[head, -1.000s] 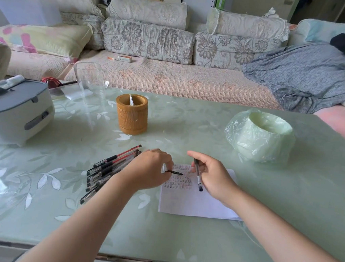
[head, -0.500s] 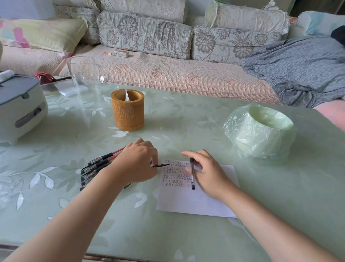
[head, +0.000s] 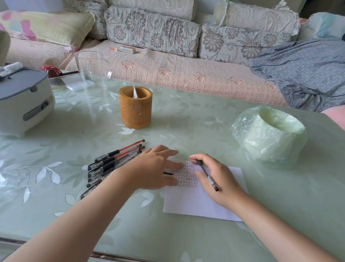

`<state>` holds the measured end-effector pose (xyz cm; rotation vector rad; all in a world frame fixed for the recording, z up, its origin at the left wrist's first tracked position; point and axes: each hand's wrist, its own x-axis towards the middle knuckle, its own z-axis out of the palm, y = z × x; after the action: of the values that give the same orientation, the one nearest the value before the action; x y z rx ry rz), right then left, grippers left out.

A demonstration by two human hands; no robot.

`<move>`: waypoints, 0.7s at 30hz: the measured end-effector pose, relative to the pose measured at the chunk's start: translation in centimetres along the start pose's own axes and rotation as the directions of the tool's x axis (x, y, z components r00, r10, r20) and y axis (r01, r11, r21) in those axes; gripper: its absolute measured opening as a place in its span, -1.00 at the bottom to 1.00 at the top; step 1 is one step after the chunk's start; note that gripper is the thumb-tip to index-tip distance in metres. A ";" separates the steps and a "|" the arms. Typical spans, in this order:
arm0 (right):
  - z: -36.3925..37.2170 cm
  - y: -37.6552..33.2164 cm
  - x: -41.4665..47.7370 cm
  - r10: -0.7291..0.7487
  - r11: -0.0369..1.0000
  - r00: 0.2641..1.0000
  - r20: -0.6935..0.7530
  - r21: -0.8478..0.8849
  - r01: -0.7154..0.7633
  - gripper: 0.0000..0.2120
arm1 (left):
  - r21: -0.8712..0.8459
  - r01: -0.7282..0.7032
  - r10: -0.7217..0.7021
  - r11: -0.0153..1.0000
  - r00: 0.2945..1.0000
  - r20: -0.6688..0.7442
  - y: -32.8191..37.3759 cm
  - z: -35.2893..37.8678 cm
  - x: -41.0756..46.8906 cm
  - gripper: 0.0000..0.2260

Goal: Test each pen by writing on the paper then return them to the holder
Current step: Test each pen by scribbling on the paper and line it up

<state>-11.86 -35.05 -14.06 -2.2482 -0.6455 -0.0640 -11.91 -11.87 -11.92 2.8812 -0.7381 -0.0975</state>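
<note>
Hands were laid on the paper (head: 203, 203), side by side. A second before, the left hand (head: 154, 168) had been curled up, and a small black cap (head: 168, 173) had been pinched in it. Now its fingers were stretched out and pressed flat on the left edge of the paper. A bit of the cap was seen poking out by those fingers. Whether it was pinched or just lying under them could not be told.

One pen (head: 207, 175) was gripped by the right hand (head: 215, 177), as it had been before. It was pinched near the thumb and first finger and laid across the hand. Whether its tip was touching the paper could not be told.

Rows of small marks were seen on the paper, between the two hands and partly under them. The part of the paper nearer the person than the hands was blank.

The other pens (head: 113, 163) were left in a heap just to the left of the left hand, partly hidden by its wrist. The holder (head: 135, 107) was stood past the left hand, well apart from it on the table (head: 179, 245).

The paper was probably being held still so that the pen could be tried next. Much of the job seemed to be left, since the heap had not been put back in the holder.
</note>
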 end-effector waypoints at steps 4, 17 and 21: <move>-0.1 0.4 0.3 -0.009 0.996 0.999 0.033 -0.092 0.012 -0.58 | -0.009 -0.016 0.016 1.000 0.999 -0.028 0.1 0.1 0.1 -0.54; 0.7 -3.6 1.7 0.180 0.859 0.983 -0.031 0.492 -0.142 -0.80 | -0.177 -0.003 -0.012 0.984 0.996 -0.084 -0.8 -0.7 -0.1 -0.59; 2.1 -4.2 1.0 0.244 0.775 0.965 0.094 0.579 -0.253 -0.92 | -0.210 0.003 -0.023 0.978 0.996 -0.089 -1.4 -0.7 -0.2 -0.59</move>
<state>-13.28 -30.76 -12.40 -1.7020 -0.3034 0.2555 -11.36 -10.49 -11.47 2.6710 -0.6505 -0.0416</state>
